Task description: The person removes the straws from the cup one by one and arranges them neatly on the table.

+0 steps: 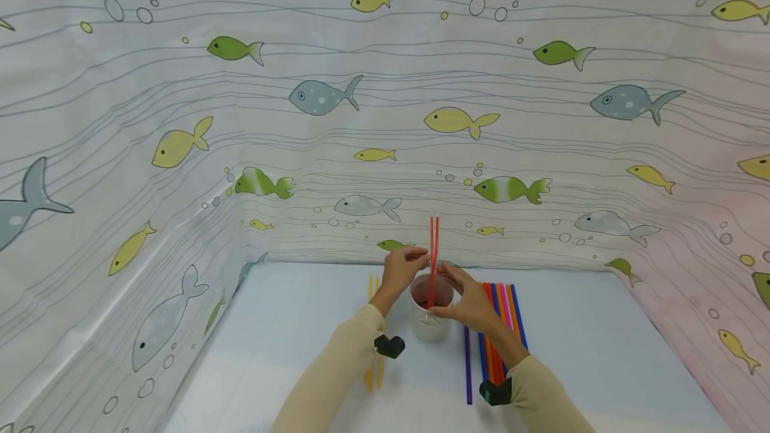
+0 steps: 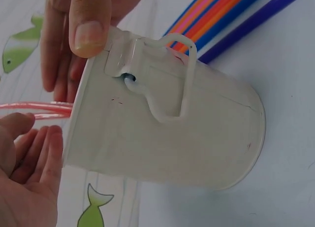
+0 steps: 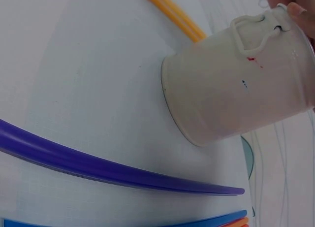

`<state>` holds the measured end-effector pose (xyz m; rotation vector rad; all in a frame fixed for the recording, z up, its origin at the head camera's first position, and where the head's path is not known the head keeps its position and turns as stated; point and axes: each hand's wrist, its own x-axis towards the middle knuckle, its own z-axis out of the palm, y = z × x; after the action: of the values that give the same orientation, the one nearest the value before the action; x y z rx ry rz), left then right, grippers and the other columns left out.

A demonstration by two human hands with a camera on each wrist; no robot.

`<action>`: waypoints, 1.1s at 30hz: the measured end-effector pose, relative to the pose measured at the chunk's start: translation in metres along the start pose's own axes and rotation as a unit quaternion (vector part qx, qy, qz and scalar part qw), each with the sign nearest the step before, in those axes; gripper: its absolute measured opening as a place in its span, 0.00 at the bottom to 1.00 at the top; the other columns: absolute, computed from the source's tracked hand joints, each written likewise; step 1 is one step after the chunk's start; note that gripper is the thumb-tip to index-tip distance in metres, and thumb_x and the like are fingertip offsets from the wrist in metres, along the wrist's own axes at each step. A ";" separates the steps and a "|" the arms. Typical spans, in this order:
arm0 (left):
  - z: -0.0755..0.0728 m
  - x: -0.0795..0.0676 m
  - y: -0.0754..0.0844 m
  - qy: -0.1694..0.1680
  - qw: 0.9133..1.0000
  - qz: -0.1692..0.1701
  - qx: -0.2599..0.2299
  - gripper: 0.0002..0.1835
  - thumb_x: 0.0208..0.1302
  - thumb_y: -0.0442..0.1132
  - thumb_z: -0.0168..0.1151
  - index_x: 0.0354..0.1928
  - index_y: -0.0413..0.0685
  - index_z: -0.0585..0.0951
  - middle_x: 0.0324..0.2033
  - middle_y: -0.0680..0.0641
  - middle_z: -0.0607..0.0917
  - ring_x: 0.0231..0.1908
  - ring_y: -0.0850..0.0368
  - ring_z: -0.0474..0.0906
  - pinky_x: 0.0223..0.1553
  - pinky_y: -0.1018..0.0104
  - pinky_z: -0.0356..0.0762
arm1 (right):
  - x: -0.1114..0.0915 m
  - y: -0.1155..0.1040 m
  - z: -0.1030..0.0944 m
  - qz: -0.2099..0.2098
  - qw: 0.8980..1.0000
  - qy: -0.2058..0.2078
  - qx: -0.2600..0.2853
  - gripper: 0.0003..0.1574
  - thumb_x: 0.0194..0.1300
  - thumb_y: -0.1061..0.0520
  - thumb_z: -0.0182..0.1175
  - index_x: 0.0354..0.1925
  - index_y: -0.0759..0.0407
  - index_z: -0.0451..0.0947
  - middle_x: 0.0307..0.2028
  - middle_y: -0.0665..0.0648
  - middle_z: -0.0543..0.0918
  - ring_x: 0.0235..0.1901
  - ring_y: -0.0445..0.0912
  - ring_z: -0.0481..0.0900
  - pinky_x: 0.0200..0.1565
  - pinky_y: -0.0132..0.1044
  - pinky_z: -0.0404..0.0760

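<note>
A white metal cup (image 1: 429, 331) with a wire handle stands upright on the table. Two red straws (image 1: 432, 289) rise out of it, leaning and crossing each other. My right hand (image 1: 475, 303) holds the cup by its rim, thumb on the near side above the handle and fingers around the back. My left hand (image 1: 402, 272) is raised at the cup's left, its fingertips beside the red straws and thumb close to one of them. In the left wrist view, the left hand (image 2: 29, 187) has its fingers loosely extended near the straws.
Yellow straws (image 1: 380, 376) lie left of the cup, partly under the left forearm. On the right lie a purple straw (image 1: 468, 373) and several blue, orange, red and pink straws (image 1: 488, 339). Behind the table hangs a fish-patterned cloth (image 1: 409, 179).
</note>
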<state>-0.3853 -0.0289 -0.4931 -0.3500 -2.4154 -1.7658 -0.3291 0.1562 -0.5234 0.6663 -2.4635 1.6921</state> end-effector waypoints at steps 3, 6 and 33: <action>0.001 0.000 -0.002 -0.001 1.000 -0.004 -0.004 0.13 0.65 0.40 0.65 0.49 0.42 0.85 0.36 0.50 0.88 0.37 0.60 0.85 0.43 0.64 0.84 | 0.000 0.001 0.001 0.000 1.000 0.002 0.001 0.63 0.44 0.53 0.81 0.72 0.60 0.59 0.65 0.57 0.70 0.67 0.53 0.66 0.66 0.45 0.65; 0.002 0.001 -0.006 -0.004 1.000 -0.012 -0.007 0.12 0.64 0.43 0.66 0.47 0.47 0.87 0.36 0.52 0.88 0.37 0.60 0.85 0.44 0.64 0.83 | 0.000 -0.004 0.001 0.002 1.000 0.001 0.008 0.62 0.45 0.57 0.80 0.72 0.60 0.59 0.66 0.60 0.69 0.67 0.55 0.65 0.66 0.48 0.63; 0.003 0.000 -0.003 0.023 0.999 0.023 -0.026 0.09 0.63 0.40 0.68 0.43 0.47 0.88 0.33 0.50 0.89 0.33 0.60 0.85 0.40 0.66 0.84 | -0.001 -0.002 0.002 0.005 1.000 0.006 0.006 0.60 0.45 0.61 0.79 0.73 0.55 0.60 0.64 0.58 0.72 0.67 0.53 0.67 0.66 0.45 0.64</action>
<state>-0.3857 -0.0274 -0.4966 -0.3638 -2.3152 -1.8004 -0.3273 0.1542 -0.5229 0.6446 -2.4538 1.7104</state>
